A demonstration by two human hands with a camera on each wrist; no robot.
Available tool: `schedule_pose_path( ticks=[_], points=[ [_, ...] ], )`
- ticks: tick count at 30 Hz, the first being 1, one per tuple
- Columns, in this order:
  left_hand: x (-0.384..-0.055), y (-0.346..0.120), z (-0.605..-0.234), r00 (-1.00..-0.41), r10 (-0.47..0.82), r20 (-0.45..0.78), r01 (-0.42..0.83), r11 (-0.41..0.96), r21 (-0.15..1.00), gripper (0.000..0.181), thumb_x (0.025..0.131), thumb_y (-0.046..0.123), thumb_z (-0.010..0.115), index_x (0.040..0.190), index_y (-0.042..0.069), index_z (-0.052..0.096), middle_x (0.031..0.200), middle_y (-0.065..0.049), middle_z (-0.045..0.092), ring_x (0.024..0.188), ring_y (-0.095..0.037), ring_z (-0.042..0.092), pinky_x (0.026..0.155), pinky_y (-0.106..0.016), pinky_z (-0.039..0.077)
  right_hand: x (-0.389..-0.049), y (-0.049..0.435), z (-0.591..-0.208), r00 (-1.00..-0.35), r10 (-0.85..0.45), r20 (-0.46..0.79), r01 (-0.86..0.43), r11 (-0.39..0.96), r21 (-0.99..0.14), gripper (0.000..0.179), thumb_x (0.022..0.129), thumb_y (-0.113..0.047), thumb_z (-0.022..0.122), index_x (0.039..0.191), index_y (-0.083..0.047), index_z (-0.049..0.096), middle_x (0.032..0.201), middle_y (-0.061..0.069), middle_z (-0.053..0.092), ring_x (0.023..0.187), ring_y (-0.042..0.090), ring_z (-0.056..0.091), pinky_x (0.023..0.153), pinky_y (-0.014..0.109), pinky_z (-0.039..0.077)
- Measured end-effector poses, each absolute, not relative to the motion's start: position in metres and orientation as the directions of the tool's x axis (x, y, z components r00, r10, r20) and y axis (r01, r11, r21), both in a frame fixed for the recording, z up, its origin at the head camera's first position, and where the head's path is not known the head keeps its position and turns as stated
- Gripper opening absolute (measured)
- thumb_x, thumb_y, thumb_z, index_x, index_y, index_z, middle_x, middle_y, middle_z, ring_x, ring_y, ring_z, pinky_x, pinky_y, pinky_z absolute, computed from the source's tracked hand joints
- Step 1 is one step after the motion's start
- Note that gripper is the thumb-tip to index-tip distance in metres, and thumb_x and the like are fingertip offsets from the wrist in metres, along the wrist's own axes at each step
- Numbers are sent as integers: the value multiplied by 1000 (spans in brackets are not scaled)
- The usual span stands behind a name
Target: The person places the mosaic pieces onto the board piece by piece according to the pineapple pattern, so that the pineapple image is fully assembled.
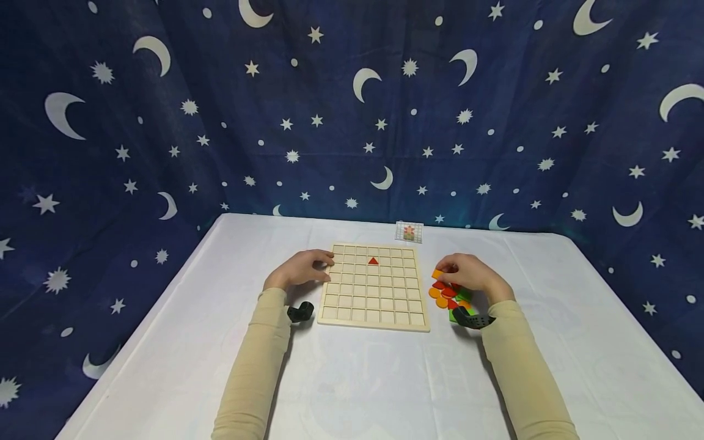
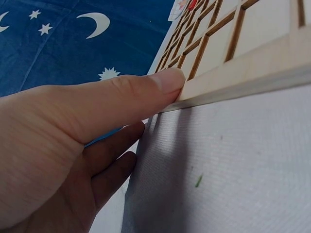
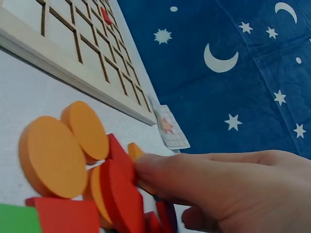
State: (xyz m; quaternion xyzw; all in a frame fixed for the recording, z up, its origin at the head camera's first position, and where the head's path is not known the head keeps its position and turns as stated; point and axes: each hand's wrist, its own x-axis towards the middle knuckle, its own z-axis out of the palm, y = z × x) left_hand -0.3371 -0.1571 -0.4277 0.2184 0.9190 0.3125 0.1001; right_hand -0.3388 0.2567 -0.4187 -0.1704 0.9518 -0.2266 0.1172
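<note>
A square wooden grid board (image 1: 373, 327) lies on the white table, with one red triangle (image 1: 373, 261) set in a cell near its far side. At the board's left edge is my left hand (image 1: 301, 269), its extended thumb (image 2: 167, 80) touching the rim. To the right of the board, my right hand (image 1: 467, 272) pinches an orange square tile (image 1: 437, 274) between thumb and fingers. That tile is mostly covered by the thumb in the right wrist view. Under and before this hand is a loose pile of orange discs (image 3: 53, 158), red pieces (image 3: 121, 194) and green pieces (image 3: 19, 218).
A small card (image 1: 409, 232) printed with a grid and a coloured figure lies beyond the board's far right corner. Behind the table hangs a dark blue curtain (image 1: 330, 110) with moons and stars. Black straps (image 1: 301, 312) are on both wrists.
</note>
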Motion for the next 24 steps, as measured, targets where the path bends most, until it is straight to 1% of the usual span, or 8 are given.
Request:
schedule_pose_path(
  ticks=[3, 6, 10, 13, 17, 20, 24],
  points=[
    [-337, -157, -428, -885, 464, -48, 339, 710, 617, 41, 86, 17, 76, 124, 6, 66, 146, -8, 50, 139, -29, 39, 115, -43, 31, -341, 255, -420, -924, -359, -130, -264, 845, -465, 27, 92, -21, 68, 114, -5, 69, 97, 6, 66, 85, 22, 55, 86, 42, 53],
    [-337, -158, -428, -884, 465, -52, 339, 712, 615, 42, 86, 17, 76, 125, 6, 66, 146, -8, 49, 139, -29, 38, 115, -43, 31, -344, 251, -422, -935, -335, -120, -246, 852, -463, 27, 92, -19, 68, 116, -5, 69, 102, 9, 66, 88, 24, 56, 87, 43, 54],
    [-337, -158, -428, -882, 469, -54, 341, 712, 614, 42, 86, 18, 76, 125, 6, 66, 146, -8, 49, 139, -29, 38, 115, -43, 30, -346, 248, -425, -943, -307, -130, -212, 853, -477, 33, 91, -20, 70, 120, -4, 67, 112, 13, 64, 92, 25, 57, 89, 45, 54],
    [-338, -158, -429, -882, 468, -52, 341, 712, 614, 41, 86, 18, 76, 124, 6, 66, 146, -7, 49, 139, -29, 38, 115, -43, 31, -346, 247, -426, -943, -301, -140, -200, 851, -486, 37, 91, -20, 70, 123, -4, 65, 114, 14, 63, 92, 26, 57, 90, 47, 53],
    [-337, -158, -427, -886, 461, -55, 331, 712, 619, 42, 86, 17, 76, 125, 6, 65, 146, -8, 49, 139, -29, 38, 115, -44, 31, -347, 244, -425, -947, -289, -142, -191, 859, -475, 35, 91, -18, 69, 122, -3, 65, 113, 14, 65, 91, 26, 57, 91, 46, 53],
    [-336, -158, -426, -888, 456, -64, 321, 712, 624, 42, 86, 17, 76, 125, 6, 65, 147, -7, 49, 140, -28, 38, 115, -43, 30, -347, 237, -424, -953, -282, -108, -203, 862, -465, 35, 91, -19, 69, 122, -3, 66, 112, 14, 65, 90, 25, 57, 86, 42, 56],
    [-336, -158, -426, -889, 453, -69, 315, 713, 626, 43, 86, 17, 76, 126, 6, 65, 147, -7, 48, 140, -28, 37, 115, -43, 30, -345, 220, -422, -947, -320, -29, -270, 841, -469, 36, 91, -21, 69, 122, -4, 66, 112, 13, 65, 88, 25, 57, 78, 37, 56]
  ],
)
